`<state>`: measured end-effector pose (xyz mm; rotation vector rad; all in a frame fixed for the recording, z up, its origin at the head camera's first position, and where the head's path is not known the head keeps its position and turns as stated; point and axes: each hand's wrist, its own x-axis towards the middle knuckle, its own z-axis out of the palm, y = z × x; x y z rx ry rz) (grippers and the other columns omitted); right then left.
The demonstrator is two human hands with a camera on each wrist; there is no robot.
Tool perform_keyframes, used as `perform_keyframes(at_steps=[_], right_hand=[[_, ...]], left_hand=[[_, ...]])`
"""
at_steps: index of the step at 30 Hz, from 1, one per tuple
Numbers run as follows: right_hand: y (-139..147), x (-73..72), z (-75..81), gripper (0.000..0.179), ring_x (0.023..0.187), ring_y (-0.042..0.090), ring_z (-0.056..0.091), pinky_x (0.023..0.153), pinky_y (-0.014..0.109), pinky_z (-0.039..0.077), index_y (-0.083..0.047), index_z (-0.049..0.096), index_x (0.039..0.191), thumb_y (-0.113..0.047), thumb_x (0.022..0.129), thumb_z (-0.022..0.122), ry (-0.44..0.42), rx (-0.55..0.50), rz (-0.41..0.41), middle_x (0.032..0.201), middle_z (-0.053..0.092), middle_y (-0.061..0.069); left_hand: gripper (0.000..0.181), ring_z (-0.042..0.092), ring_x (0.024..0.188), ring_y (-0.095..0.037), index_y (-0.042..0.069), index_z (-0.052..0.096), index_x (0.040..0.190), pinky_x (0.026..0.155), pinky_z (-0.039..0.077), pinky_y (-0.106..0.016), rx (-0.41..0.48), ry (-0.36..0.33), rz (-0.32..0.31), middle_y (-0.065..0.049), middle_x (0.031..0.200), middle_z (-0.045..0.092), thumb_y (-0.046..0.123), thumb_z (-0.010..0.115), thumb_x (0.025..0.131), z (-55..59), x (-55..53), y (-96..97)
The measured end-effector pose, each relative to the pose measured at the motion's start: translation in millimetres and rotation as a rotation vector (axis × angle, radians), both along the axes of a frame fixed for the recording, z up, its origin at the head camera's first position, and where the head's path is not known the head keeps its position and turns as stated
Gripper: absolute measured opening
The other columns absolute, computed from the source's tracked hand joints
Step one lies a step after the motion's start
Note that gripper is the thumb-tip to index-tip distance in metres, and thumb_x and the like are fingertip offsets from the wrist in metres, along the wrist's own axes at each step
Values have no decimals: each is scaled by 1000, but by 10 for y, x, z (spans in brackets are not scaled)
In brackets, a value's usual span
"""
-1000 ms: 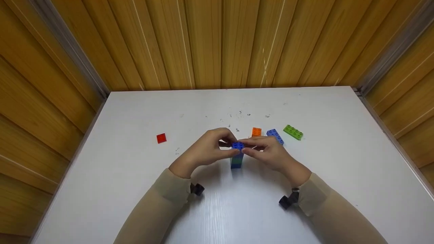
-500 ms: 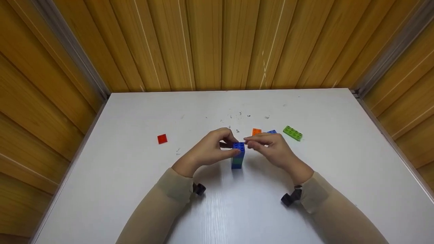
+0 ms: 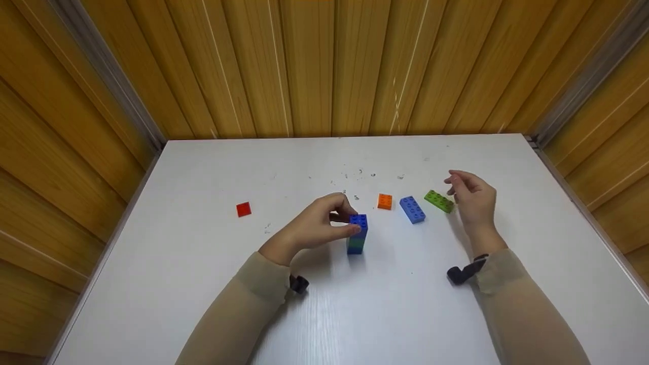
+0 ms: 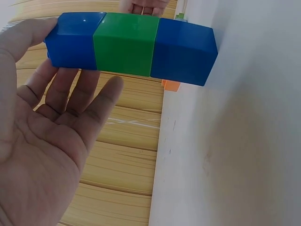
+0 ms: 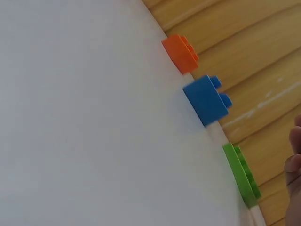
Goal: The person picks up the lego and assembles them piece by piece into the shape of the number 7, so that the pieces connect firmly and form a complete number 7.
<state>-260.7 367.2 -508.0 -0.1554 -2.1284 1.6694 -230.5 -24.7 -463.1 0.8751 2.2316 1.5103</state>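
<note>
A small tower of toy building bricks (image 3: 357, 242) stands upright on the white table; in the left wrist view a green brick (image 4: 126, 44) sits between two blue ones. My left hand (image 3: 324, 220) pinches the tower's top blue brick (image 4: 75, 40) between thumb and fingers. Over at the right, my right hand (image 3: 474, 200) hovers by a flat light-green brick (image 3: 439, 201), its fingers loosely bent and holding nothing. Left of that brick lie a long blue brick (image 3: 412, 209) and a small orange brick (image 3: 385, 201).
A flat red brick (image 3: 243, 209) lies at the left of the white table (image 3: 203, 304). Wood-patterned walls (image 3: 304, 66) rise behind the table and along both sides. Dark scuff marks dot the tabletop behind the tower.
My right hand has left the tower and moved right to the light-green brick, uncovering the orange and long blue bricks. The left hand stays on the tower.
</note>
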Motion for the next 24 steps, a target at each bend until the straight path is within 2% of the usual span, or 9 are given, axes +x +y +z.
perform_keyframes(at_steps=[4,6,8,11,13,15,19,24], right_hand=[[195,30,-55,30,94,8,63,77,15,51,-3,81,124,-30,110,75,-101,237,-8,101,74,-18],[249,45,-72,32,97,10,59,76,14,47,-5,81,125,-33,108,78,-157,369,21,108,73,-11],[279,46,-72,37,105,17,57,82,21,47,-6,79,128,-36,106,80,-215,466,70,118,72,0],[303,22,-51,48,123,34,60,105,41,55,-4,75,134,-40,103,83,-315,578,136,139,69,18],[321,7,-34,56,140,46,55,120,63,49,-3,71,140,-42,102,83,-396,622,173,150,63,24],[342,-4,-28,59,149,52,51,128,72,41,-1,69,142,-41,101,82,-450,651,200,155,59,27],[354,-11,-16,60,148,53,51,129,73,39,1,66,145,-37,101,80,-500,641,219,156,58,30],[314,-2,12,58,136,46,55,122,68,46,0,65,145,-35,101,80,-483,612,212,154,58,28]], left_hand=[[25,70,121,-19,11,68,115,119,61,-42,1,-6,-1,-7,126,71,20,87,101,6,2,-2],[25,70,121,-19,11,68,115,119,61,-42,-3,-11,0,-6,125,71,21,87,101,6,4,-1],[25,70,121,-19,12,68,115,120,61,-42,-6,-13,3,-6,125,71,21,87,101,2,3,0],[25,70,122,-19,12,68,114,120,61,-43,-11,-14,7,-6,125,71,22,87,101,-2,-2,0],[24,70,121,-20,12,68,114,120,61,-43,-8,-15,6,-7,125,71,21,87,101,0,-5,0],[24,70,122,-20,12,68,114,120,61,-45,-6,-18,7,-6,125,71,20,87,101,8,-3,0],[24,71,122,-19,14,68,114,120,61,-44,-9,-23,12,-5,124,71,21,87,102,23,4,0],[24,72,121,-18,12,68,114,117,63,-42,1,-16,3,-6,123,71,19,87,101,15,2,1]])
